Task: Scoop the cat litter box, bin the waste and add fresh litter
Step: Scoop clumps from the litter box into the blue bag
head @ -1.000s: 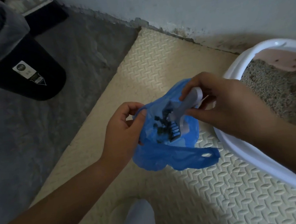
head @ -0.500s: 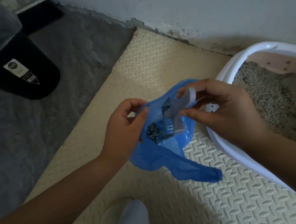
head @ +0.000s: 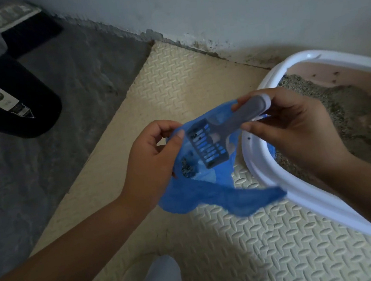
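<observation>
We see the scoop (head: 212, 142) near the middle of the view, a pale slotted one tilted with its head down inside the mouth of the blue bag (head: 207, 190) and its handle rising toward two o'clock. Our right hand (head: 292, 130) is clamped on that handle, thumb underneath and fingers over the top. A dark clump of waste (head: 186, 167) lies inside the bag at about eight o'clock from the scoop head, with a few crumbs clinging to the slots. Our left hand (head: 152, 164) is pinched shut on the bag's rim at nine o'clock from the scoop, holding it open, while a loose strap of the bag trails toward four o'clock. The litter box (head: 281, 176), white-rimmed and holding grey litter (head: 336, 112), sits at three o'clock, its rim just beside the bag. All of this is over a cream ridged mat (head: 269, 245) on the floor. Well apart at ten o'clock stands a black bin (head: 29, 110) with a pale liner, on grey concrete (head: 74, 105), and the wall (head: 212, 8) runs along twelve o'clock.
</observation>
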